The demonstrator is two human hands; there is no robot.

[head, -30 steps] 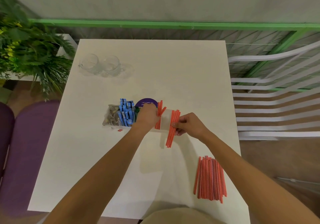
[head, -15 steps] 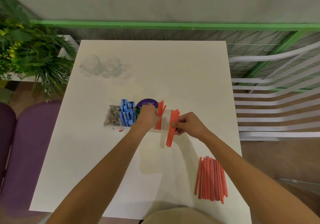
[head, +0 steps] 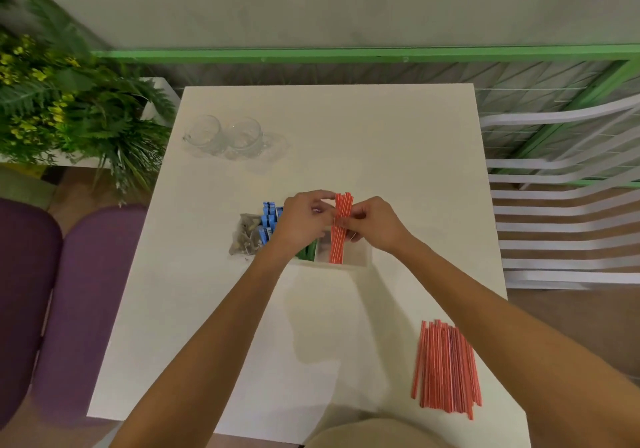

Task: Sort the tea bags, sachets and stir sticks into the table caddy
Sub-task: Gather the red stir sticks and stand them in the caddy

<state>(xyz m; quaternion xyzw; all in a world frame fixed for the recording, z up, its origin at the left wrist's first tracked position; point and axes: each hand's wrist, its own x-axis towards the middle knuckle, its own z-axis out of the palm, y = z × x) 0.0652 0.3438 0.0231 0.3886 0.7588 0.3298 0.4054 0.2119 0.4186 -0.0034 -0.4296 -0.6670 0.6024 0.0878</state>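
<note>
both hands [head: 303, 220] [head: 377, 227] on one stick bundle [head: 336, 247]

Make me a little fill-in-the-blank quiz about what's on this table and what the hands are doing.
The left hand and right hand grip one bundle of ___ stir sticks at the caddy.
The sachets beside the tea bags are ___.
A loose pile of sticks lies on the table by the person's ___ arm.
Missing words: red; blue; right.
</note>
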